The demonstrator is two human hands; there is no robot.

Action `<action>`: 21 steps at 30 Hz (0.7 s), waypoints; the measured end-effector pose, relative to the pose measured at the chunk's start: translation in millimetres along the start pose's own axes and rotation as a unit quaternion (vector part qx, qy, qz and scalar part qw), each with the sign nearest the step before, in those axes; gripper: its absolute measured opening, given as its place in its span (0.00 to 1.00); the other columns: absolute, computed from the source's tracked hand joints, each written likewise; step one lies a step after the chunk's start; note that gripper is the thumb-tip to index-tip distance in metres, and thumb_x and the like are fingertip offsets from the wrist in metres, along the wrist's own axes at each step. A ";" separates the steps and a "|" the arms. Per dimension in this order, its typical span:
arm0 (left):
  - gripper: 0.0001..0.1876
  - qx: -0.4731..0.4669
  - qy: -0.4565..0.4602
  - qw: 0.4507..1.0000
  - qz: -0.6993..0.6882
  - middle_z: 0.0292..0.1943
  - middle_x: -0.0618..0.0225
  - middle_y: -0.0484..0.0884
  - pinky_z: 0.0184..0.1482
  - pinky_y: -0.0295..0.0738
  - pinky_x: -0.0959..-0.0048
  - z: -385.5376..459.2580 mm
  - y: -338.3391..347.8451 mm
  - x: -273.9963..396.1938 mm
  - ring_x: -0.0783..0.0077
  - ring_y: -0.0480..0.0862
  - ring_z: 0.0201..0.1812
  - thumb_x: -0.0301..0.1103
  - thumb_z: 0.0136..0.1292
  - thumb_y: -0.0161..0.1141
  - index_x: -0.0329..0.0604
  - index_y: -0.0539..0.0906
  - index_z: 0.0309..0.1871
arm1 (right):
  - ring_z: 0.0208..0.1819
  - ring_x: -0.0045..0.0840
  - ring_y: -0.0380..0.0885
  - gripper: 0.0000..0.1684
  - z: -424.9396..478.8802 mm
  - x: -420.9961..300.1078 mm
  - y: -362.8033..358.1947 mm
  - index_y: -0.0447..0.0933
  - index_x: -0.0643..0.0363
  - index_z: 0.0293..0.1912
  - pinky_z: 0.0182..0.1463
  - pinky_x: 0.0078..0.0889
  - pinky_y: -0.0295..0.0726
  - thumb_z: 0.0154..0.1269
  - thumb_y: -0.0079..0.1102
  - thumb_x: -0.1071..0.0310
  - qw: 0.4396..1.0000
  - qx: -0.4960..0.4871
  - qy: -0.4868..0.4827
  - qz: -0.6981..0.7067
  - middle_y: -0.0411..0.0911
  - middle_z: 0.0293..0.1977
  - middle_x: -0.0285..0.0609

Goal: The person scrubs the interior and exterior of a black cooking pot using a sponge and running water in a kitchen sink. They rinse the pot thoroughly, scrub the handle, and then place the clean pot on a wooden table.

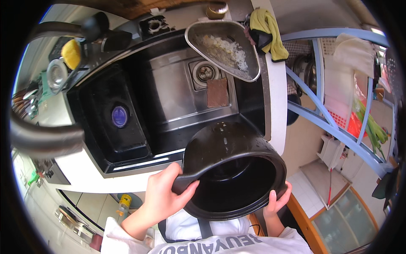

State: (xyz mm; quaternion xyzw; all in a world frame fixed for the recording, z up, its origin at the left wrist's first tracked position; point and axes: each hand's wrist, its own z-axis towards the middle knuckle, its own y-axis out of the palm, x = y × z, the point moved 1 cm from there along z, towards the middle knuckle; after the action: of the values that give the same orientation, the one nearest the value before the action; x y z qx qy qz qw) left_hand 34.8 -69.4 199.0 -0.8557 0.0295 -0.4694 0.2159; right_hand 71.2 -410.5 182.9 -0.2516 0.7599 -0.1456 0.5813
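A black two-handled pot (234, 143) is tipped over the sink's front edge, its wide mouth facing me and water drops on its outer wall. My left hand (168, 190) grips one of its handles. On the opposite side, my right hand (277, 200) holds the other handle, with fingers curled at the rim. Beyond the pot lies the black sink (139, 104). A brown scouring pad (217, 93) rests beside the drain strainer (205, 73). A triangular metal strainer basket (228, 47) with whitish food scraps sits over the back right corner.
At the left stands a dark faucet (47, 135). A purple round drain cover (120, 116) lies in the small basin. Behind are a yellow sponge (70, 54) and a metal sink strainer (57, 76). A green cloth (269, 33) hangs at the back right, near a blue metal rack (342, 136).
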 end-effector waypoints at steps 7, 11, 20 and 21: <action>0.21 0.115 0.039 0.985 0.125 0.17 0.66 0.65 0.23 0.62 0.77 -8.7 -44.9 1.6 0.74 0.67 0.18 0.28 0.42 0.73 0.39 0.66 0.25 | 0.42 0.20 0.66 0.29 -25.3 -49.6 18.5 0.59 0.64 0.52 0.47 0.25 0.69 0.55 0.62 0.73 0.991 -0.099 0.010 0.093 0.65 0.42 0.42; 0.21 0.209 -0.017 0.955 0.210 0.19 0.64 0.64 0.25 0.65 0.74 -24.4 -90.5 -10.3 0.70 0.65 0.21 0.28 0.41 0.73 0.39 0.66 0.27 | 0.27 0.13 0.69 0.35 -39.6 -72.7 51.3 0.59 0.62 0.43 0.28 0.18 0.67 0.48 0.81 0.69 0.959 -0.240 -0.120 0.096 0.67 0.31 0.37; 0.21 0.341 -0.021 0.897 0.281 0.21 0.69 0.55 0.25 0.53 0.75 -71.5 -161.9 -69.7 0.77 0.56 0.24 0.24 0.39 0.67 0.40 0.62 0.28 | 0.15 0.26 0.69 0.27 -72.4 -92.4 141.9 0.61 0.61 0.35 0.20 0.28 0.67 0.58 0.74 0.60 0.839 -0.522 -0.068 0.133 0.65 0.17 0.41; 0.21 0.333 -0.011 0.894 0.300 0.21 0.67 0.55 0.25 0.53 0.74 -76.1 -165.6 -77.1 0.75 0.55 0.23 0.24 0.39 0.67 0.40 0.62 0.27 | 0.16 0.27 0.70 0.27 -76.8 -91.0 146.2 0.61 0.61 0.36 0.21 0.29 0.68 0.59 0.74 0.60 0.821 -0.556 -0.038 0.125 0.66 0.17 0.42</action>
State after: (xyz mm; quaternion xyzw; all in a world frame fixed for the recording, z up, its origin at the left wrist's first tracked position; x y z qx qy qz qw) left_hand -95.6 74.0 239.3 -0.6893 0.1250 -0.3554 0.6188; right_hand -15.5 -244.3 203.1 -0.4401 0.7140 0.3854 0.3847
